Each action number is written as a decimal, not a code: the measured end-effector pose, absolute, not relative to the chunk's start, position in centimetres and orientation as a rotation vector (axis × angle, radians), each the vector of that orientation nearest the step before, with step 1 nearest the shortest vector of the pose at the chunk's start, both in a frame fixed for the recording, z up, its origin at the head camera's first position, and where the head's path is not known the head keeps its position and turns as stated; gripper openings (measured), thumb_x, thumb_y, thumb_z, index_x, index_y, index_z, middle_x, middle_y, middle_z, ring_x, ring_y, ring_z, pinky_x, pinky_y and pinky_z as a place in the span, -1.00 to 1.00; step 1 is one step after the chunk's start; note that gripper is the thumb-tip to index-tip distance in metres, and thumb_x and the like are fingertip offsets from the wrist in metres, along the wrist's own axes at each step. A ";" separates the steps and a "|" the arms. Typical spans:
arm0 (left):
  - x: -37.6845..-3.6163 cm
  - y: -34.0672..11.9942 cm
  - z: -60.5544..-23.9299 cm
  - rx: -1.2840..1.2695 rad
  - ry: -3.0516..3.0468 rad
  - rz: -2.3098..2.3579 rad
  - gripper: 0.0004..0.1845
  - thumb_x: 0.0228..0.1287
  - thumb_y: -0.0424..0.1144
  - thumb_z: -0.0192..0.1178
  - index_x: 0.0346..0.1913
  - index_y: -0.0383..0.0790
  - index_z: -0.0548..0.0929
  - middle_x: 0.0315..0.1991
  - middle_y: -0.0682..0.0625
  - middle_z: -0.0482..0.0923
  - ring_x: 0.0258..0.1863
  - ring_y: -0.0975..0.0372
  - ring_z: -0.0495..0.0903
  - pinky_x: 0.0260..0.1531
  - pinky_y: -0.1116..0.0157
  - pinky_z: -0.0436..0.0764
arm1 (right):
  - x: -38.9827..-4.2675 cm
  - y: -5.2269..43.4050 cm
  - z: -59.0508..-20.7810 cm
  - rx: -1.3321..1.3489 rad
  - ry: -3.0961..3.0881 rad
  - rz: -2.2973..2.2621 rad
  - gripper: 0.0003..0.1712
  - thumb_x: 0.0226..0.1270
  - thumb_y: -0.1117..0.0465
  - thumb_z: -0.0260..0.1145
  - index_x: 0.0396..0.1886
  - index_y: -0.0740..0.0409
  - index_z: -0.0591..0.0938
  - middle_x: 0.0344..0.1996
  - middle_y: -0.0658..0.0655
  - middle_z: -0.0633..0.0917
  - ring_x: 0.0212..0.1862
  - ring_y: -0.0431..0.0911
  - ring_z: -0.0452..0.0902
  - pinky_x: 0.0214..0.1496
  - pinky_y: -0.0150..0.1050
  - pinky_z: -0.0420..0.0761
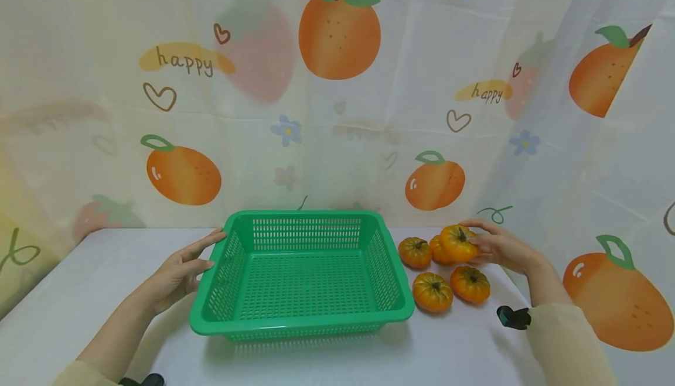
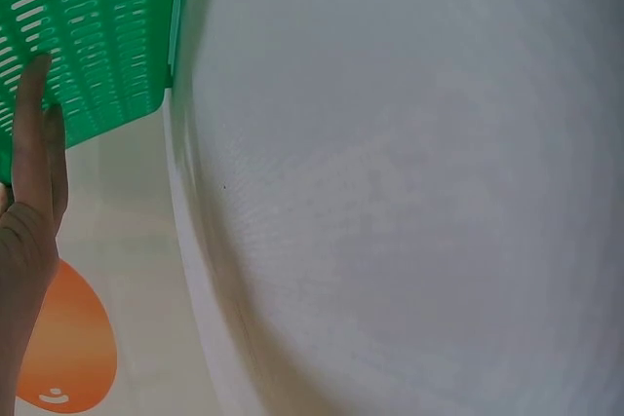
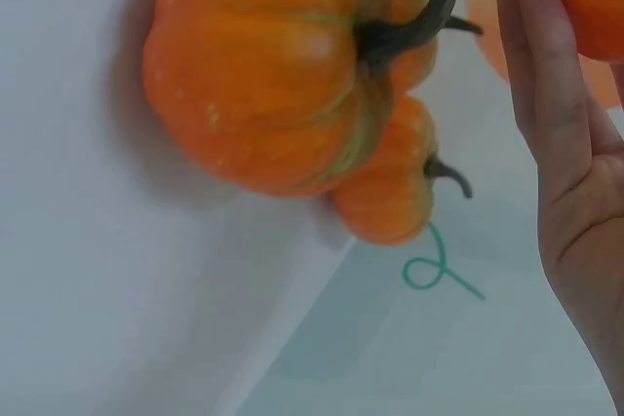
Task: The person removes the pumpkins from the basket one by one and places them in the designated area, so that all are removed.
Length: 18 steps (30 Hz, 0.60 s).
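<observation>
Green slotted plastic basket (image 1: 303, 272): set at the middle of a white table (image 1: 79, 292), nothing lying inside.

Left hand (image 1: 181, 269): laid against the basket's left wall and rim, fingers straight and relaxed; in the left wrist view the fingertips (image 2: 34, 75) are seen resting on the slotted side (image 2: 88, 36).

Right hand (image 1: 498, 245): curled round one small orange pumpkin (image 1: 457, 242), held at the far right of the table, just right of the basket.

Four more small orange pumpkins: one (image 1: 415, 252) at the left of the group, one (image 1: 436, 249) partly hidden behind the held pumpkin, two nearer ones (image 1: 432, 292) (image 1: 470, 284) placed side by side.

Printed fruit curtain (image 1: 337, 81): hung behind the table.
</observation>
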<state>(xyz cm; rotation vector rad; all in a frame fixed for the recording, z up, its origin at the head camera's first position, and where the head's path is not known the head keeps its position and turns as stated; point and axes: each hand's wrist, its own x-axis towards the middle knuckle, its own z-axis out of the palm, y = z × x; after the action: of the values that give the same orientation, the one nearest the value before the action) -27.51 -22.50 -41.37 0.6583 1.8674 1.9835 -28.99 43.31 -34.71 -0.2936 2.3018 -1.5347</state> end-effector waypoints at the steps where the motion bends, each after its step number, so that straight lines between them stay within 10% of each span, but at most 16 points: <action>1: -27.5 -22.5 -41.4 0.658 1.869 1.983 -0.35 0.38 -0.43 -0.18 0.47 -0.16 -0.09 0.51 0.15 -0.53 -0.03 0.39 0.57 -0.08 0.30 0.65 | -28.9 43.6 -34.8 -0.284 2.307 -1.542 -0.55 0.45 0.16 -0.07 0.30 -0.09 0.22 0.08 -0.20 0.40 0.04 -0.21 0.53 0.21 0.01 0.52; 13: -27.5 -22.6 -41.3 0.656 1.882 1.974 -0.36 0.39 -0.41 -0.18 0.47 -0.15 -0.09 0.52 0.15 -0.53 0.04 0.38 0.55 -0.02 0.26 0.62 | -28.3 46.1 -36.2 -0.131 2.364 -1.521 -0.41 0.46 0.04 -0.06 0.40 0.11 0.16 0.02 -0.29 0.44 0.01 -0.27 0.50 0.15 -0.15 0.57; 18: -27.4 -22.6 -41.3 0.655 1.879 1.973 -0.35 0.39 -0.41 -0.18 0.47 -0.18 -0.12 0.52 0.12 -0.53 0.11 0.45 0.47 -0.03 0.25 0.62 | -28.0 46.9 -36.7 -0.052 2.392 -1.472 -0.32 0.46 -0.02 -0.08 0.44 0.18 0.05 0.30 0.11 0.26 0.05 -0.18 0.43 0.14 -0.17 0.55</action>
<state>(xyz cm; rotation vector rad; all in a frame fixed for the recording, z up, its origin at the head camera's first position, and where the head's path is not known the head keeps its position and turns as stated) -27.45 -22.57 -41.34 0.6550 1.8786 1.9729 -28.05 46.87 -36.73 -0.0518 2.3916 -1.4719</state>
